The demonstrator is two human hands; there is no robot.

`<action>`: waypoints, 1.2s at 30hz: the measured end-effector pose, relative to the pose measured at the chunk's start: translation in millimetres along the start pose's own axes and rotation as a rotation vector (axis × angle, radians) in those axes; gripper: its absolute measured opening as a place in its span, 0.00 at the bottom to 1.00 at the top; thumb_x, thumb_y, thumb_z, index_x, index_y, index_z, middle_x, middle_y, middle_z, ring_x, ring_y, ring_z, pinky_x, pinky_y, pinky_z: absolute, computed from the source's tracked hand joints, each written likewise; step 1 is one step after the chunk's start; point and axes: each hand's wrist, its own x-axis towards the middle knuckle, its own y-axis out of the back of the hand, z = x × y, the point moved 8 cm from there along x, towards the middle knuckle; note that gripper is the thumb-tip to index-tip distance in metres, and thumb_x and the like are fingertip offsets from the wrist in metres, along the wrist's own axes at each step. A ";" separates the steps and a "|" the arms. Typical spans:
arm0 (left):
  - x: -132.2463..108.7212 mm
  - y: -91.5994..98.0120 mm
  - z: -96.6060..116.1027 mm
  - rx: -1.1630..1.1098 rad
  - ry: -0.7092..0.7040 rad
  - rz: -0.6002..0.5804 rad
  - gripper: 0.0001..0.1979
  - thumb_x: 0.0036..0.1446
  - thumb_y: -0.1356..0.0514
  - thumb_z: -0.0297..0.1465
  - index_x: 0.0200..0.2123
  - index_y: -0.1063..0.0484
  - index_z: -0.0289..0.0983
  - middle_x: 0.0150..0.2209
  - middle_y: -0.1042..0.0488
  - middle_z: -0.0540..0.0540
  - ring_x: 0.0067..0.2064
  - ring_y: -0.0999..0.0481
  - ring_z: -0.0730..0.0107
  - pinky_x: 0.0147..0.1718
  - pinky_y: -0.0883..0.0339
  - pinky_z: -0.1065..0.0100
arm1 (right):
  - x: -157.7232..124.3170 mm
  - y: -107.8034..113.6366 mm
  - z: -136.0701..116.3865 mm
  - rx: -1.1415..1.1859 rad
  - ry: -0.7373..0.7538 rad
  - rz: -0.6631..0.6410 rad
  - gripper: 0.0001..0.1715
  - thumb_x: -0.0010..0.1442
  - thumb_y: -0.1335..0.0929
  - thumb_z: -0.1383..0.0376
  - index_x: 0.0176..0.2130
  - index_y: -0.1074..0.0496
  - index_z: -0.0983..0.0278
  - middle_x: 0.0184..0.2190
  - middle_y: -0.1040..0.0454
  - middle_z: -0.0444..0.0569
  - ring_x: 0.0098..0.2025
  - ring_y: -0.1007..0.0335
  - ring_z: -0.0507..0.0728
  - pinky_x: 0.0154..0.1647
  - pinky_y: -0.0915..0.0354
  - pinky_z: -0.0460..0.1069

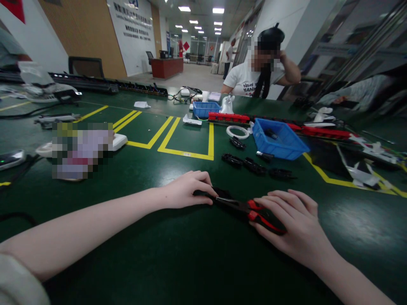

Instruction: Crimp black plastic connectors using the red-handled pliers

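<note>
My right hand [294,218] is wrapped round the red and black handles of a pair of needle-nose pliers [242,206]. Their narrow jaws point left and meet a small black part [219,192] close to my left fingertips. My left hand [187,188] pinches that dark part between thumb and fingers, just above the green table. Most of the part is hidden by my fingers, and its exact kind does not show. Several similar black pieces [254,166] lie on the table beyond the pliers.
A blue bin [280,140] with dark items inside stands behind the black pieces, next to a white tape roll [238,132]. Farther back is a smaller blue tray [206,109]. Yellow tape [187,154] marks the table. A person [254,72] sits across it.
</note>
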 end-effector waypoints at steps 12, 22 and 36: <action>-0.9 0.4 0.8 0.017 0.001 -0.014 0.12 0.62 0.37 0.33 0.48 0.23 0.41 0.43 0.30 0.46 0.44 0.30 0.66 0.41 0.38 0.65 | -6.2 -1.3 9.4 0.059 -0.042 -0.012 0.25 0.59 0.31 0.59 0.55 0.35 0.61 0.45 0.24 0.53 0.46 0.26 0.63 0.52 0.36 0.63; -2.0 0.5 5.1 0.080 -0.038 -0.011 0.12 0.62 0.38 0.32 0.50 0.23 0.42 0.43 0.30 0.45 0.45 0.30 0.64 0.42 0.38 0.64 | -11.8 -3.6 10.9 0.161 -0.097 -0.023 0.31 0.59 0.30 0.60 0.59 0.38 0.63 0.55 0.31 0.58 0.53 0.29 0.62 0.50 0.27 0.56; -1.7 0.7 5.2 0.087 -0.055 0.012 0.12 0.63 0.38 0.32 0.49 0.23 0.41 0.43 0.29 0.44 0.44 0.30 0.64 0.41 0.38 0.64 | -3.8 -2.9 4.1 0.132 -0.065 -0.037 0.21 0.60 0.31 0.60 0.51 0.33 0.67 0.43 0.25 0.58 0.42 0.24 0.59 0.39 0.26 0.52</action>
